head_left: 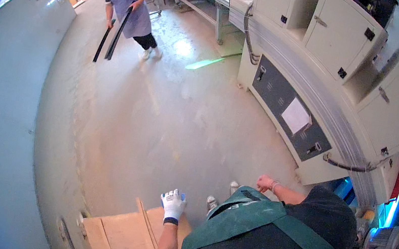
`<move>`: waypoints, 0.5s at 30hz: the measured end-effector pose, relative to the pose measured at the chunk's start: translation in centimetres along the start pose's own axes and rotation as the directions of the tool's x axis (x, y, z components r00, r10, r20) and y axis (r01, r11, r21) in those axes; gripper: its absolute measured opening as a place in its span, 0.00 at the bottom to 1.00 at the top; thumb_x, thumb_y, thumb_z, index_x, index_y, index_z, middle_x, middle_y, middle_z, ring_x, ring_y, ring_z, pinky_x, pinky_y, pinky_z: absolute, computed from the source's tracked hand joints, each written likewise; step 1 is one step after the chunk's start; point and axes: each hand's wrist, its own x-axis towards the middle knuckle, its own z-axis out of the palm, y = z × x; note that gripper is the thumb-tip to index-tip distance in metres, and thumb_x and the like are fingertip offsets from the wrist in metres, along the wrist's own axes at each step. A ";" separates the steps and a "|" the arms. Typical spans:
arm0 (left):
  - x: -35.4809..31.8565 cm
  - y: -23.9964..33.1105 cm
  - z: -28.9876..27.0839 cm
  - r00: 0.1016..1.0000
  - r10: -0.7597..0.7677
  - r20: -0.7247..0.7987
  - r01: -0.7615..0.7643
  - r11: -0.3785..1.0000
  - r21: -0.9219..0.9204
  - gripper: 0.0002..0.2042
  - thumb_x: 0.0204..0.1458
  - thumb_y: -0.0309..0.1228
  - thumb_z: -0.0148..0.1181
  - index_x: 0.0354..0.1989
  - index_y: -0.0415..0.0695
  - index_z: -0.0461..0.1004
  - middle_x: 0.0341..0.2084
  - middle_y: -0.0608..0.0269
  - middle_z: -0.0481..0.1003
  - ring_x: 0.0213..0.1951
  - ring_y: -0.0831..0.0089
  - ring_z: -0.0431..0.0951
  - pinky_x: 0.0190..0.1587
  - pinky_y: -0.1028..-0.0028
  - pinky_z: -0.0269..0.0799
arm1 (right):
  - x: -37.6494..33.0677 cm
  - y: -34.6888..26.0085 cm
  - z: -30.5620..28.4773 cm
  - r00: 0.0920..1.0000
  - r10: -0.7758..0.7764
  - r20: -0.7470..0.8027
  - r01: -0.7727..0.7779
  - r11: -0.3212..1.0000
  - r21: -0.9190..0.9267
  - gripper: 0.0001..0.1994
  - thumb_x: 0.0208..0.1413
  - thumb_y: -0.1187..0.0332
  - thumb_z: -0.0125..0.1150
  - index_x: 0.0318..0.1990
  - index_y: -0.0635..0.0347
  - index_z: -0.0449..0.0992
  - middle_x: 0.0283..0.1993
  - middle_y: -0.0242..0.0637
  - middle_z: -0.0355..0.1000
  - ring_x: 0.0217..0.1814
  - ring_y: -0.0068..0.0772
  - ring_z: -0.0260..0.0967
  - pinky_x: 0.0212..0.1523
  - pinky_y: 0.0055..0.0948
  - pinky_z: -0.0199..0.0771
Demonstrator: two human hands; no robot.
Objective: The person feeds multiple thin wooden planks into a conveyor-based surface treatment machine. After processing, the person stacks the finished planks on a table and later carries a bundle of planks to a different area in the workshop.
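Wooden boards (pixel 130 237) lie flat at the lower edge of the head view, low down and to the left of the person's body, on or just above the concrete floor (pixel 159 119). A thin wooden strip (pixel 146 224) runs diagonally across their top surface.

The left hand (pixel 173 205) wears a white knit glove with a dark cuff. It hangs just above the far edge of the boards. The fingers are loosely spread and hold nothing. Contact with the boards cannot be told from this view.

The right hand (pixel 265 183) is bare and carries a light band at the wrist. It is curled into a loose fist beside the person's hip. Whether it encloses anything cannot be told.

The person wears a green apron (pixel 257 224) over a dark shirt. The tips of 2 light shoes (pixel 212 203) show on the floor between the hands.

A long cream machine cabinet (pixel 316 90) with grey panels, latched doors and a grey hose runs along the right side. A pale wall panel (pixel 9 98) stands on the left.

A second person in a blue-grey apron (pixel 129 7) stands well apart at the far end of the floor, holding 2 long dark bars (pixel 109 40) upright, their lower ends near the floor.
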 end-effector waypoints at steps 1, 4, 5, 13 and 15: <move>1.8 0.0 0.0 0.999 0.008 -0.043 -0.008 1.000 0.011 0.22 0.56 0.47 0.49 0.50 0.42 0.74 0.46 0.51 0.76 0.51 0.56 0.74 0.63 0.48 0.54 | 0.7 -1.2 -0.3 1.000 0.009 0.014 -0.008 0.999 -0.031 0.08 0.51 0.72 0.56 0.34 0.67 0.78 0.29 0.43 0.76 0.27 0.38 0.79 0.23 0.34 0.81; 7.4 0.5 -1.0 1.000 -0.017 0.004 0.017 1.000 0.024 0.23 0.56 0.47 0.49 0.51 0.42 0.73 0.46 0.51 0.76 0.52 0.56 0.74 0.63 0.49 0.54 | 3.3 -4.5 -2.1 1.000 0.005 0.024 -0.005 1.000 -0.022 0.09 0.52 0.70 0.57 0.34 0.67 0.78 0.32 0.43 0.77 0.28 0.38 0.78 0.24 0.34 0.81; 9.2 1.0 -1.4 1.000 -0.012 -0.008 0.012 0.999 0.042 0.23 0.56 0.47 0.49 0.51 0.42 0.74 0.46 0.51 0.76 0.52 0.55 0.74 0.63 0.50 0.54 | 4.5 -5.6 -3.0 0.999 -0.003 0.046 0.004 1.000 -0.023 0.09 0.52 0.70 0.57 0.35 0.67 0.78 0.32 0.44 0.77 0.28 0.38 0.78 0.24 0.35 0.81; 22.3 6.9 -6.2 0.990 -0.028 0.140 0.024 0.999 0.032 0.22 0.57 0.47 0.48 0.51 0.44 0.73 0.48 0.52 0.75 0.54 0.57 0.73 0.63 0.52 0.54 | 14.9 -12.6 -13.8 1.000 -0.003 -0.001 0.003 0.995 0.101 0.07 0.51 0.73 0.56 0.32 0.68 0.77 0.28 0.48 0.76 0.26 0.43 0.79 0.20 0.38 0.80; 26.0 7.8 -5.4 0.998 0.003 0.056 -0.004 0.999 0.032 0.22 0.57 0.48 0.48 0.51 0.44 0.73 0.48 0.52 0.75 0.55 0.56 0.72 0.63 0.51 0.54 | 16.6 -16.2 -17.3 0.998 -0.050 -0.023 0.052 0.994 0.099 0.07 0.52 0.72 0.56 0.31 0.68 0.77 0.29 0.49 0.76 0.26 0.42 0.78 0.20 0.38 0.79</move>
